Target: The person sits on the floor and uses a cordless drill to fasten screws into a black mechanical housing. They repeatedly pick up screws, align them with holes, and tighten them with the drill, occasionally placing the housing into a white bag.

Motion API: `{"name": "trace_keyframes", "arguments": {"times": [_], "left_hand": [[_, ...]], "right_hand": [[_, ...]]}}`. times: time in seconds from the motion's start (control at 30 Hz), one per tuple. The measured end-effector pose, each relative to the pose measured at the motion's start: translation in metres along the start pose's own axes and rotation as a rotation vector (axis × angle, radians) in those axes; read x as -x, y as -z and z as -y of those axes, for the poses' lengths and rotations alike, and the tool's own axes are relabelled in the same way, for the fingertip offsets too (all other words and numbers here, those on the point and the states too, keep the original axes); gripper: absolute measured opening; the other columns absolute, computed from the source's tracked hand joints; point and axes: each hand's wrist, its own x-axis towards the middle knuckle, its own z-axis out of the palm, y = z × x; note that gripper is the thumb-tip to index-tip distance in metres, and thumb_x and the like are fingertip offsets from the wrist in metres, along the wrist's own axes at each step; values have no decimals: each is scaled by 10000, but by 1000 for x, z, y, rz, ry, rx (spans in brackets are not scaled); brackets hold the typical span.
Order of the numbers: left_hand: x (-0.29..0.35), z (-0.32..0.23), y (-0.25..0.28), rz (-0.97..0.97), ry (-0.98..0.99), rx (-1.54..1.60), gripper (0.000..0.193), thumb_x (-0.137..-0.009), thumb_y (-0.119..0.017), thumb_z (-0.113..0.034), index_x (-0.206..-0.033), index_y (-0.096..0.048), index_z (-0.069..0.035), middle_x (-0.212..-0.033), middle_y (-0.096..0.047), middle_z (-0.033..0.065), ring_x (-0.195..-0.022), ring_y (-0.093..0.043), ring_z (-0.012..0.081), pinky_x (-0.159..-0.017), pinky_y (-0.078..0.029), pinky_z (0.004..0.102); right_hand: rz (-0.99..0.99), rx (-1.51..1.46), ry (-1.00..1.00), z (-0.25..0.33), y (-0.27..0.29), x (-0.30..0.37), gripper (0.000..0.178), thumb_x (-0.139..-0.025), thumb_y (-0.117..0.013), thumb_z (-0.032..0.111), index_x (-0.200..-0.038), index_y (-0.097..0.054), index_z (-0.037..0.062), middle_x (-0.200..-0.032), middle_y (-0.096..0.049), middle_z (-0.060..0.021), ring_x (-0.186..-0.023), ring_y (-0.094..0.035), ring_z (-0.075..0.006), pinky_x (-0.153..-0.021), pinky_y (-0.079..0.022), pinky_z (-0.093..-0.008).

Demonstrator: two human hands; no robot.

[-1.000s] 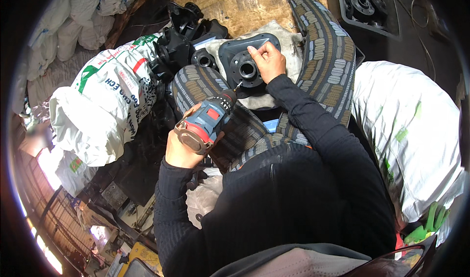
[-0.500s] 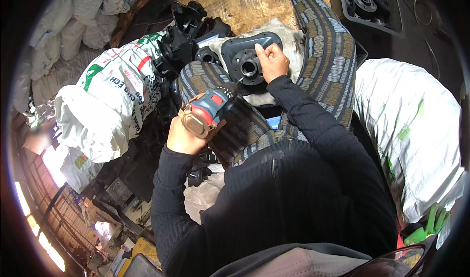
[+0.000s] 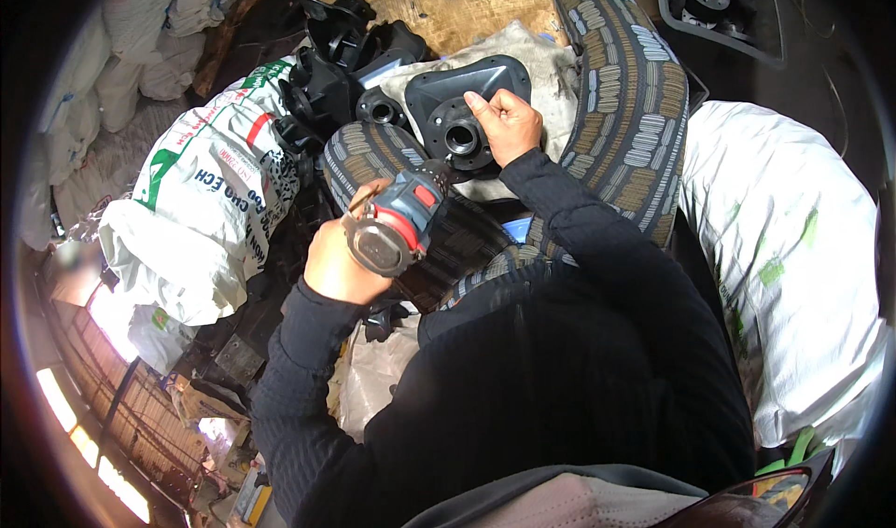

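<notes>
My left hand (image 3: 334, 265) grips the blue-red cordless driver (image 3: 397, 225); my right hand (image 3: 509, 122), clenched, pins the black flanged plastic housing (image 3: 459, 108). I'd fear the bit slipping toward those fingers.

The left hand (image 3: 334, 265) covered the cordless driver's (image 3: 397, 225) grip, and its bit tip could not be made out. The right hand (image 3: 509, 122) hid part of the black plastic housing (image 3: 457, 99). Beyond that hand, the tray of parts (image 3: 719, 6) ran off the top edge
</notes>
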Motion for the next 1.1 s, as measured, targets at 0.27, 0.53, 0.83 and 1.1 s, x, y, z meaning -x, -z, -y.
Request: {"name": "trace_keyframes", "arguments": {"times": [0.27,0.53,0.83,1.1], "left_hand": [[-4,-7,-10,-17,64,174,431,-699,-808,-156,-1067,-633,-16,-1059,-657,143,-971,-650,303,-887,-509,378],[6,3,-24,-55,99,91,453,-726,-824,-278,-1044,-647,-9,-986,-697,139,-893,-687,296,-800,-540,342],[68,-16,-26,-296,-231,81,327,-711,-805,-136,-996,-666,-57,-909,-683,87,-816,-670,251,-748,-526,361],[79,-34,-44,-217,-386,144,451,-723,-817,-248,-1088,-644,-49,-1065,-679,99,-981,-662,252,-885,-518,338]], "right_hand": [[-16,58,66,-3,2,1,480,-814,-763,271,-574,-419,38,-524,-438,-89,-459,-404,-202,-461,-353,-356],[4,76,64,-11,0,-1,493,-814,-752,334,-565,-448,36,-514,-443,-110,-452,-404,-221,-465,-360,-370],[346,-953,-511,-17,78,-10,347,-998,-457,334,-1077,-640,49,-926,-655,-38,-746,-629,-197,-687,-537,-340],[768,-1367,-674,58,109,57,488,-1037,-285,334,-1322,-451,-25,-1297,-552,-197,-1241,-520,-324,-943,-506,-439]]}}
